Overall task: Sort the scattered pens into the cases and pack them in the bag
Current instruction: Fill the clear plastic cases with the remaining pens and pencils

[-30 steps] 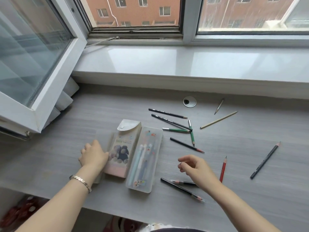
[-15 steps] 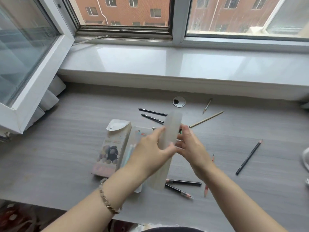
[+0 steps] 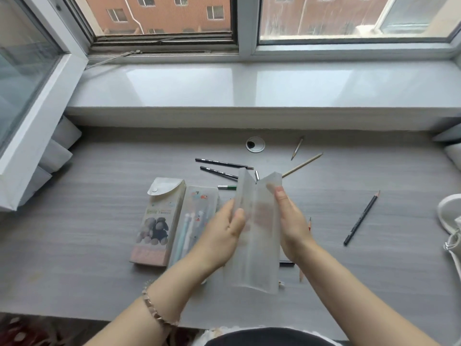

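- A bracelet [image 3: 156,309] sits on the left wrist, nearest the camera.
- The left hand [image 3: 222,236] and the right hand [image 3: 293,226] hold a frosted pencil case [image 3: 254,265] upright above the grey desk [image 3: 74,245]. Its two flaps are parted at the top in a V.
- The left hand grips the left flap, thumb on the front. The right hand clasps the right flap, thumb near the top edge, and its fingers show dimly through the plastic.
- A red pencil [image 3: 309,222] peeks out just beside the right hand.
- Left of the hands, a clear pen case [image 3: 192,216] with pens inside lies flat, side by side with a bear-print case [image 3: 156,221].
- A black pencil [image 3: 361,218] lies alone, well to the right. Beyond it a white bag [image 3: 441,217] is cut off by the frame edge.
- Behind the held case are a green pencil [image 3: 227,187], two black pencils [image 3: 219,163], a long wooden pencil [image 3: 303,164] and a short pencil [image 3: 296,151].
- A cable grommet [image 3: 255,144] sits near the desk's back edge, below the white windowsill [image 3: 249,86].
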A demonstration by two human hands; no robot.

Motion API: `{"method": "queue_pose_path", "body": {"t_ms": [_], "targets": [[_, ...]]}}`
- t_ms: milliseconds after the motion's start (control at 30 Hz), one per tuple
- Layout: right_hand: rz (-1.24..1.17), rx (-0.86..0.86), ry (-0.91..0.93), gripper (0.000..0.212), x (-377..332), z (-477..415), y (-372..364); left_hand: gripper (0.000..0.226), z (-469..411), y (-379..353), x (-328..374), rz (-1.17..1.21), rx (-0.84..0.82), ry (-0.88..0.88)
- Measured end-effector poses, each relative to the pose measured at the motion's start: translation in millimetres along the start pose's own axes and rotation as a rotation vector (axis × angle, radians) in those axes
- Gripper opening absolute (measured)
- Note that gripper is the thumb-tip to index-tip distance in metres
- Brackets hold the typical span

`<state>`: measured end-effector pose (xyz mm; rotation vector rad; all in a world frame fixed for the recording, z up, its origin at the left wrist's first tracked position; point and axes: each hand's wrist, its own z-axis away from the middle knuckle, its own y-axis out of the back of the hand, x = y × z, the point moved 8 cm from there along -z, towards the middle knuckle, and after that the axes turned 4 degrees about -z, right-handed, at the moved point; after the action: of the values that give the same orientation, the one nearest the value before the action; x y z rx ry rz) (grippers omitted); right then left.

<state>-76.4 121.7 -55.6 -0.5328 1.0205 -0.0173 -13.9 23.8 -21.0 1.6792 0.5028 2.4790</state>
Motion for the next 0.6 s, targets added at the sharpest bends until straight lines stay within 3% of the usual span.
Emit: {"method": "queue_pose_path", "body": {"t_ms": [133, 200, 267, 300, 367, 500, 567, 600], "targets": [[-0.077, -0.104, -0.175, 0.031, 18.7, -5.8, 2.0, 0.032, 1.9, 25.4, -35.3, 0.355, 0.062, 0.309], [0.252, -0.03, -0.14, 0.026, 28.2, -3.6, 16.5, 0.034, 6.2, 41.1, -44.8, 0.366, 0.175, 0.37], [0.864, -0.039, 0.037, 0.028, 24.9, 4.4, 23.6, 0.036, 9.0, 61.3, -45.4, 0.21, 0.314, 0.357], [1.165, -0.15, 0.104, 0.03, 31.0, 12.0, 17.1, 0.034, 9.9, 68.8, -45.0, 0.189, 0.361, 0.321], [1.541, -0.412, 0.095, 0.033, 55.4, 27.3, 8.1, 0.024, 9.0, 77.0, -47.1, 0.206, 0.419, 0.289], [1.934, -0.621, 0.235, 0.045, 91.6, 46.3, -0.5, 0.02, 10.1, 80.2, -57.8, 0.177, 0.458, 0.328], [2.008, -0.621, 0.25, 0.064, 97.1, 43.1, 2.4, 0.028, 11.5, 77.6, -66.5, 0.226, 0.446, 0.371], [1.956, -0.643, 0.202, 0.059, 95.3, 44.9, 2.7, 0.031, 12.8, 75.6, -70.0, 0.247, 0.435, 0.399]]}}
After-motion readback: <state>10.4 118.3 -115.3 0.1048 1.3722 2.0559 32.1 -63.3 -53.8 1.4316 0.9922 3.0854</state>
